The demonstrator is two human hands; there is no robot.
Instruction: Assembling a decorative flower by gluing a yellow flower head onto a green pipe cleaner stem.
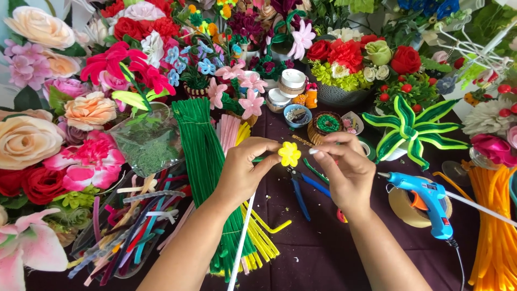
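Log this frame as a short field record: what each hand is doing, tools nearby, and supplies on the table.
left hand: pinches a yellow pipe-cleaner flower on a white stem wire
right hand: fingertips at the flower's right side
tools: blue glue gun right of the hands; blue-handled pliers beneath them
supplies: green pipe cleaner bundle; orange pipe cleaners
surface: dark tablecloth
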